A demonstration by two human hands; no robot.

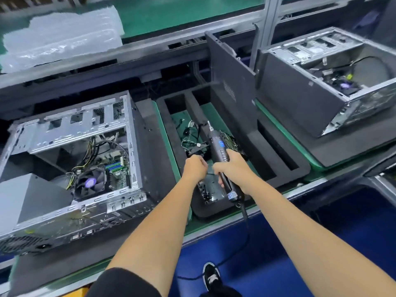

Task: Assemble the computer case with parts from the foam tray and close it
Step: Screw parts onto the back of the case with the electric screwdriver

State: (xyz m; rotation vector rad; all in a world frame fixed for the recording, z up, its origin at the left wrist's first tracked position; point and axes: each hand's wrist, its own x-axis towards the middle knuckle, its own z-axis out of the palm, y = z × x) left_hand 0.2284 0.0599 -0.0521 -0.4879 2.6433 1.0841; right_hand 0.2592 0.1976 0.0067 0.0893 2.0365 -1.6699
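Bench: long green-topped line (pixel 194 227) with a grey metal front edge.
Left: dark foam mat (pixel 64 262), an open case (pixel 70 168) lying on it.
Middle: black foam tray (pixel 267 146) on the green top, its slots holding wires and parts.
Right: foam mat (pixel 353 146) carrying a second case (pixel 321 82).
Far belt: green surface (pixel 171 11) with clear plastic packaging (pixel 62 33).

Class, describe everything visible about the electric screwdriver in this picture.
The electric screwdriver is a long, dark, glossy tool with a lit blue display on its body, a slim metal tip and a black cable leaving its near end. The right hand grips its middle. It is tilted, tip pointing away from the person, over the foam tray. The left hand is close beside it.
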